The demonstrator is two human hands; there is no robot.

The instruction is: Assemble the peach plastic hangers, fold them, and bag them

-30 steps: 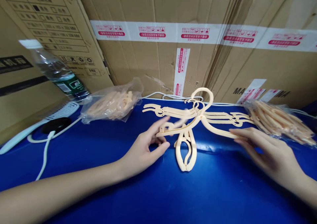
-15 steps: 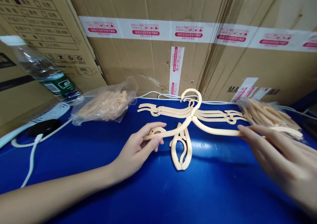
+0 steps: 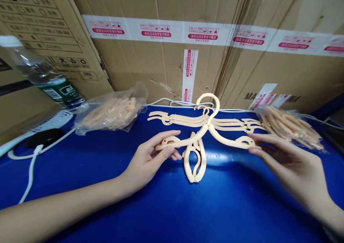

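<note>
A cream folding clothes hanger [image 3: 223,139] is held up by its two ends, with its hook pointing up. My left hand [image 3: 153,151] pinches the left arm's end, thumb in front. At the right end, my right hand [image 3: 292,164] grips the tip between thumb and fingers. Small curved end pieces are turned in above both arms. Just behind lie several unfolded hangers [image 3: 185,119] side by side on the blue table [image 3: 172,207]. One folded hanger [image 3: 187,164] rests on the table below the held one, partly covered by it.
Clear plastic bags of hangers lie at the left [image 3: 110,110] and right [image 3: 292,126]. A water bottle [image 3: 43,74], a white cable [image 3: 29,178] and a black round object [image 3: 44,138] stand at far left. Taped cardboard boxes [image 3: 150,60] wall off the back.
The right arm's long end piece has folded inward, shortening that side. My right hand has moved left and now grips the arm's end. My left hand keeps its hold.
</note>
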